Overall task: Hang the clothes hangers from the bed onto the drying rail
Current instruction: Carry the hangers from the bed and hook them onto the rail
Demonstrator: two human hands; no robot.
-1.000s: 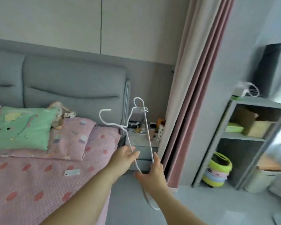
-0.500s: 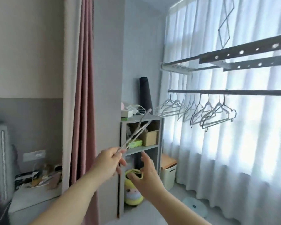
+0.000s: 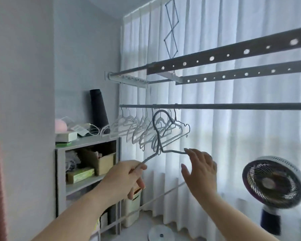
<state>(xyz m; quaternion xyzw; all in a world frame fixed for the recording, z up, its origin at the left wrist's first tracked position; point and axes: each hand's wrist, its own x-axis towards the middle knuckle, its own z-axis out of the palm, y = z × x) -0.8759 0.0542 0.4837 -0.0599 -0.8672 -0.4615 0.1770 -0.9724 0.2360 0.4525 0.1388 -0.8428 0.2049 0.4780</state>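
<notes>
The left hand is pinching the low end of a wire hanger between thumb and curled fingers. The right hand is spreading wide with straight fingers, one fingertip touching or just beside the hanger's other shoulder, and is gripping nothing. The hanger is standing face-on in the air, its hook riding just under the drying rail and in front of the hung hangers crowding the rail's left part. I cannot tell whether one hanger or two stacked ones are being carried.

Being thin and light, it is likely to be swinging and twisting from an end pinch. As stiff wire, it should be answering best to a hold at the neck below the hook, or to both shoulders steadied. The hook risks snagging its neighbours.

Half a second ago the hanger was pointing edge-on before the shelf unit, well apart from the rail; now it is sitting broadside and close under it. A second ago the bed was filling the view; now a fan is showing at the right.
</notes>
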